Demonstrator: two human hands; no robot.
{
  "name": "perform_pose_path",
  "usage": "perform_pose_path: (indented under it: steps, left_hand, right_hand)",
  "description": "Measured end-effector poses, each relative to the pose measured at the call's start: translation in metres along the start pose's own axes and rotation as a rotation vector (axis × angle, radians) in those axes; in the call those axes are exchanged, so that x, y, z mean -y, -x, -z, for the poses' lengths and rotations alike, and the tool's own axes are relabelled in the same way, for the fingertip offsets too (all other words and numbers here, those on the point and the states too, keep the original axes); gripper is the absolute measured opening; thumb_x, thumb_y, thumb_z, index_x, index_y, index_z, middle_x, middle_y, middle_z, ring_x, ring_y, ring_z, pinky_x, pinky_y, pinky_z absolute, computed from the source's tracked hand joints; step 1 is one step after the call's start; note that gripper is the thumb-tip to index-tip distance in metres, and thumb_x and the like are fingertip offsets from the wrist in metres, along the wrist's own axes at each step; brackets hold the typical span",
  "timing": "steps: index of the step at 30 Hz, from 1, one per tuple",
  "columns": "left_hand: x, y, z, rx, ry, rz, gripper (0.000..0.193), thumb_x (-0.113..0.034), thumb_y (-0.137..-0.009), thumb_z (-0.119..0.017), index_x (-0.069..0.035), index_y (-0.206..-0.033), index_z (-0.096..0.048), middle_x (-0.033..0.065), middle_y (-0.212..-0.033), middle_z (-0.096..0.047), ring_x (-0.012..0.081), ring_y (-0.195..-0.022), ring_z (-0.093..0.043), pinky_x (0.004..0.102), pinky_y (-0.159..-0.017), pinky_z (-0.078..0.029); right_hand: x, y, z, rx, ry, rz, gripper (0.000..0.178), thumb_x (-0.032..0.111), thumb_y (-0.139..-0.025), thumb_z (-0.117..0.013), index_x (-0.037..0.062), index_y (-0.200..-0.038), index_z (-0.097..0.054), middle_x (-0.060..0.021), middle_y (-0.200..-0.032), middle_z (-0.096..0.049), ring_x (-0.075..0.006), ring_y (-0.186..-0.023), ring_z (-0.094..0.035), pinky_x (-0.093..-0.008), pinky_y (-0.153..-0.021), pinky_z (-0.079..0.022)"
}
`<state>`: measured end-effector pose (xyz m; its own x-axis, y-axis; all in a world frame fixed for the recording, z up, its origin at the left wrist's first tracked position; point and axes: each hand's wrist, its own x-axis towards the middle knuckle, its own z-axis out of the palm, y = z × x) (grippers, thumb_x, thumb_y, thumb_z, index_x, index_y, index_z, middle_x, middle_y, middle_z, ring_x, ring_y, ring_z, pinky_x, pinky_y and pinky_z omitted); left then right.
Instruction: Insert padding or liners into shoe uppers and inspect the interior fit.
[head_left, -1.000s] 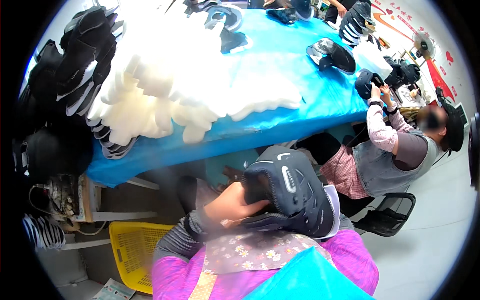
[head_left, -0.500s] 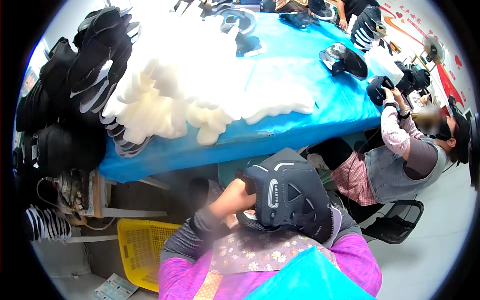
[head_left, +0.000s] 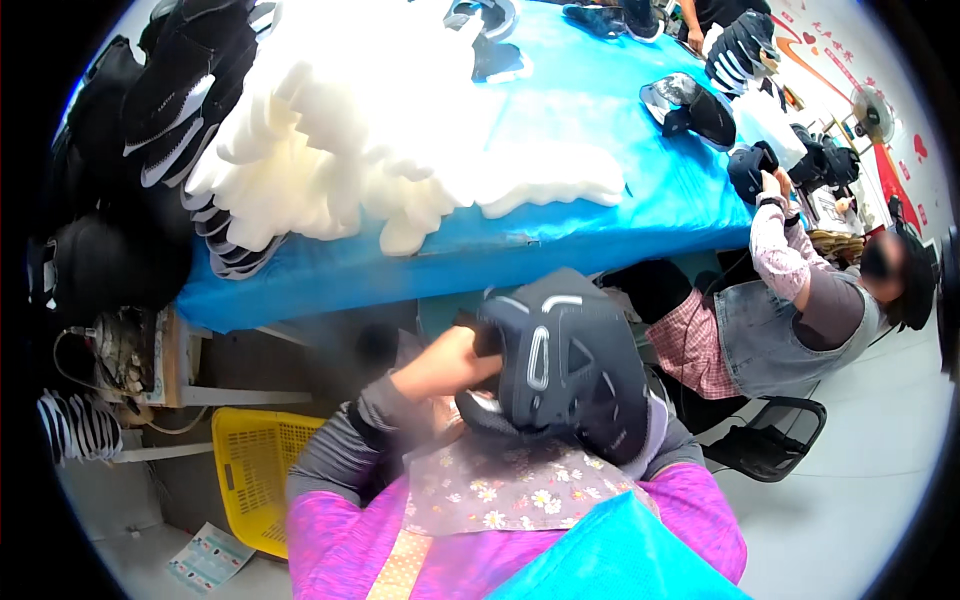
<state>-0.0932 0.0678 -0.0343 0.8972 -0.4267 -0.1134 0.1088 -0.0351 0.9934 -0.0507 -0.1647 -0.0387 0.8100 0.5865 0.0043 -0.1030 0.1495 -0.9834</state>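
Observation:
A black padded fabric piece [head_left: 560, 360], with pale grey printed lines, triangular shapes and a light grey edging, is held up in front of my chest. My left hand [head_left: 455, 360] grips its left edge, the fingertips tucked out of sight behind the fabric. A smaller dark padded part [head_left: 482, 412] hangs at the lower left of the piece. My right hand is hidden behind the piece; only the grey sleeve of that arm [head_left: 672, 447] shows at its right side. A flowered apron bib [head_left: 500, 490] lies just beneath the piece.
A blue-covered table [head_left: 560, 245] stretches ahead, bearing heaped white foam pieces [head_left: 400, 190]. Stacked black padded pieces [head_left: 185, 90] rise at the left. A yellow basket [head_left: 255, 480] stands on the floor at lower left. At right, a co-worker [head_left: 790, 330] handles a black piece near a black chair [head_left: 775, 440].
The table and its foam pieces sit a little higher and further left in the picture. The padded piece has shifted slightly up and left with my left hand still gripping it.

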Motion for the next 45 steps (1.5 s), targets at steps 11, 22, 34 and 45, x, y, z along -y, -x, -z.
perform_pose_path:
  steps: [11, 22, 34, 45]
  left_hand:
    - [0.005, 0.008, 0.0, 0.016, 0.324, 0.104, 0.038, 0.002, -0.087, -0.063, 0.0, -0.125, -0.059, 0.005, -0.117, -0.066, 0.013, -0.106, -0.059, 0.0327, -0.095, -0.049]
    - [0.01, 0.013, -0.009, 0.174, 0.384, 0.13, 0.036, -0.009, -0.09, -0.065, 0.0, -0.124, -0.056, 0.0045, -0.098, -0.065, 0.009, -0.082, -0.06, 0.0258, -0.068, -0.052]
    - [0.017, 0.022, -0.001, 0.134, 0.493, 0.132, 0.024, -0.022, -0.091, -0.065, -0.001, -0.079, -0.063, 0.002, -0.061, -0.057, 0.0108, -0.05, -0.054, 0.0241, -0.047, -0.041]
    - [0.046, 0.006, -0.012, 0.337, 0.384, 0.544, 0.038, -0.036, -0.09, -0.067, 0.001, -0.098, -0.068, 0.0088, -0.085, -0.067, 0.0124, -0.054, -0.06, 0.0267, -0.055, -0.051]
  right_hand:
    - [-0.004, -0.002, -0.004, 0.025, 0.029, -0.037, 0.032, 0.016, -0.089, -0.07, 0.0048, -0.115, -0.055, -0.0057, -0.096, -0.063, -0.0152, -0.079, -0.059, -0.0298, -0.07, -0.047]
    - [-0.021, -0.009, -0.002, 0.07, 0.102, -0.092, 0.025, 0.014, -0.091, -0.067, 0.0045, -0.113, -0.057, -0.0052, -0.096, -0.064, -0.0157, -0.08, -0.059, -0.0309, -0.07, -0.048]
    - [-0.047, -0.012, -0.008, 0.065, 0.233, -0.132, 0.019, 0.013, -0.094, -0.065, 0.0042, -0.11, -0.06, -0.0046, -0.096, -0.065, -0.0163, -0.08, -0.06, -0.0322, -0.07, -0.048]
    - [-0.022, -0.07, 0.002, -0.255, 0.374, 0.389, 0.043, 0.015, -0.085, -0.074, 0.0011, -0.118, -0.051, -0.0148, -0.099, -0.064, -0.0229, -0.09, -0.061, -0.0389, -0.085, -0.048]
